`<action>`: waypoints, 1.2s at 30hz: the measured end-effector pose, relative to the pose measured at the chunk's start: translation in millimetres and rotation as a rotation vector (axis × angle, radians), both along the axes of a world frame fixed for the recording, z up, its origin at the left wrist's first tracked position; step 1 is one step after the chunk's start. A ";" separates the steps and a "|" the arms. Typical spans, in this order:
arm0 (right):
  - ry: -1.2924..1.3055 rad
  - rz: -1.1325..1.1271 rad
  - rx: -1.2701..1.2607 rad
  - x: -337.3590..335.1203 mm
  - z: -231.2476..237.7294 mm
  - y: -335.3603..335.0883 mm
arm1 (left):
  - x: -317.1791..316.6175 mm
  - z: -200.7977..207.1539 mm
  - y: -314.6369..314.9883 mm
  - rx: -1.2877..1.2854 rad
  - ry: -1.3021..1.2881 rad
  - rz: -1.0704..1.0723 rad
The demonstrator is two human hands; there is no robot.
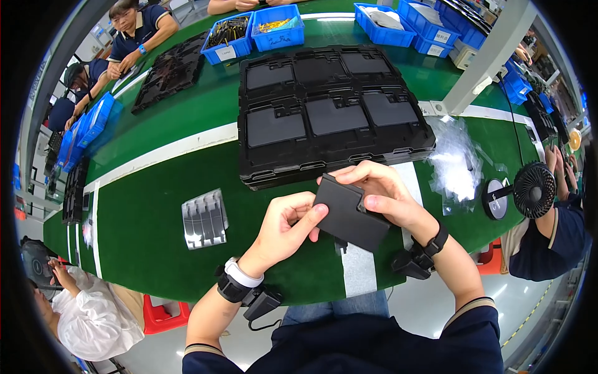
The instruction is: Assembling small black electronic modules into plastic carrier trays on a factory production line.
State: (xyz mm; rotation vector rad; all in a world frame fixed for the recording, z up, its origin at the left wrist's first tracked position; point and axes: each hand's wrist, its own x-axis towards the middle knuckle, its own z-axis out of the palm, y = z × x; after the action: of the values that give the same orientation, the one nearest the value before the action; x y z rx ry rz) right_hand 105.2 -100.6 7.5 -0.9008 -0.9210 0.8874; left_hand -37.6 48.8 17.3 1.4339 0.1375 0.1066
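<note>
A flat black rectangular part (350, 218) with a stepped notch in one edge is held tilted above the near edge of the green bench. My left hand (283, 225) grips its left end, thumb on the upper face. At its far right edge, my right hand (391, 194) holds it with the thumb by the notch and fingers behind. Just beyond my hands lies a black tray (280, 163) with several compartments, in which flat dark grey pieces (276, 124) of similar notched outline sit. Below the held part, a white strip (360, 274) runs along the bench.
A sheet of clear film strips (204, 219) lies left of my hands. Right of the tray is a heap of clear film (456, 162), beside a small black fan (534, 189). Blue bins (278, 38) and another black tray (168, 71) stand farther back. A metal post (486, 62) rises at right. Other people sit around.
</note>
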 end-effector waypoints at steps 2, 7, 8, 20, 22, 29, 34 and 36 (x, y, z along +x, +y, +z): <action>0.022 0.041 0.014 -2.5 1.0 2.4 | -0.9 -3.7 0.9 -0.026 0.006 -0.054; 0.117 0.203 0.034 -1.0 -2.4 -0.2 | -3.9 -4.0 1.3 -0.070 0.028 -0.203; 0.115 0.195 0.031 -1.1 -0.6 -2.9 | -3.6 -3.3 -1.1 -0.073 0.026 -0.211; -1.206 -0.177 -0.587 -41.7 33.3 -67.1 | 2.8 -8.7 -1.2 0.876 -0.115 -0.038; -1.219 -0.182 -0.571 -42.5 23.5 -73.6 | 2.1 -8.8 -2.5 0.871 -0.104 -0.025; -1.169 0.014 -0.640 -30.3 21.7 -91.6 | -2.7 -4.5 -13.6 0.987 -0.033 -0.050; -1.140 -0.083 -0.462 -31.3 7.4 -94.0 | 0.0 -3.2 -27.8 0.982 0.023 -0.119; -1.129 -0.095 -0.444 -33.9 5.2 -91.8 | 2.1 -5.9 -27.6 0.902 0.010 -0.101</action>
State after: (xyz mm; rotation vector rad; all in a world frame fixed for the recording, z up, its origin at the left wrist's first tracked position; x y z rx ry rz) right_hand 71.3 -192.4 12.8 -1.8933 -1.6370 0.4455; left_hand -35.5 21.1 11.4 2.3379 0.0178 0.0794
